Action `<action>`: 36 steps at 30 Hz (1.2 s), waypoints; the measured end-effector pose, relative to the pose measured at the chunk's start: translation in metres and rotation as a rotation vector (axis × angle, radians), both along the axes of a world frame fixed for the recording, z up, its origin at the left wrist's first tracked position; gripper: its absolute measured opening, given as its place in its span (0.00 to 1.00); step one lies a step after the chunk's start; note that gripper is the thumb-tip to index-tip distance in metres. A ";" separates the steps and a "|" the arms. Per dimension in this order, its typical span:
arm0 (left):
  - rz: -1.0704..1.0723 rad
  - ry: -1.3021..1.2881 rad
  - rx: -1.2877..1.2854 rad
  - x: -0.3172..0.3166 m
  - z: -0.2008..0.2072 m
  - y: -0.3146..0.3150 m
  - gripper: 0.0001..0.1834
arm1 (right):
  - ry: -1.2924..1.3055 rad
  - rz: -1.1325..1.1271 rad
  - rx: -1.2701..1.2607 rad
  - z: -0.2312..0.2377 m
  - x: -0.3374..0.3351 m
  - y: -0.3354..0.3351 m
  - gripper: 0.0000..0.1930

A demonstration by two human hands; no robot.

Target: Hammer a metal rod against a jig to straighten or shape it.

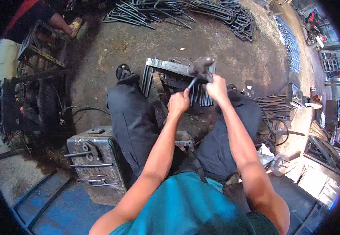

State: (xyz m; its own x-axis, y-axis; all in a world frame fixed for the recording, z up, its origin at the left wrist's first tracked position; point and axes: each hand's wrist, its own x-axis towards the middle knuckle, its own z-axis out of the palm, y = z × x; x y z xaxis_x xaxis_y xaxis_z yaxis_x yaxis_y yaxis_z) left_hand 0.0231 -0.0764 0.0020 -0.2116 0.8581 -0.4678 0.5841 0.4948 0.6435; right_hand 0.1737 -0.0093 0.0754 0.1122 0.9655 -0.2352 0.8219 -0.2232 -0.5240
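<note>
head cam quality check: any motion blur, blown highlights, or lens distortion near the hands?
Head view: the hammer in the right hand is smeared by motion blur; the left hand and thin rod are fairly sharp. Head view: sunlit floor at right is washed out, the left side sits in deep shadow. Head view: fisheye bends edges, black vignette rings the frame.

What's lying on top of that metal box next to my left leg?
On the metal box lie several thin metal rods and a small dark block. Its right edge is covered by the left leg, so anything there is hidden.
</note>
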 end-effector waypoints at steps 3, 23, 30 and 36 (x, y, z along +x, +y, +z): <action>-0.029 0.021 0.055 -0.005 -0.007 -0.005 0.31 | 0.080 0.034 -0.053 -0.019 0.012 0.002 0.18; 0.131 -0.297 0.459 -0.016 0.151 -0.032 0.17 | 1.088 -0.441 -0.375 -0.084 0.028 -0.026 0.06; 0.177 -0.328 0.483 0.003 0.192 -0.038 0.18 | 1.107 -0.496 -0.375 -0.089 0.025 -0.024 0.07; 0.183 -0.302 0.494 0.012 0.198 -0.045 0.17 | 1.158 -0.471 -0.391 -0.081 0.024 -0.025 0.05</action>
State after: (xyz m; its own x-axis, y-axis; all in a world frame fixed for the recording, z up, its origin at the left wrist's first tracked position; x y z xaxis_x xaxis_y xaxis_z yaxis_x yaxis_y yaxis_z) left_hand 0.0348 -0.1217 0.2004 -0.2964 0.9512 -0.0861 0.2732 0.1708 0.9467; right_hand 0.1982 -0.0342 -0.0058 -0.0369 0.7357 -0.6763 -0.2564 -0.6610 -0.7052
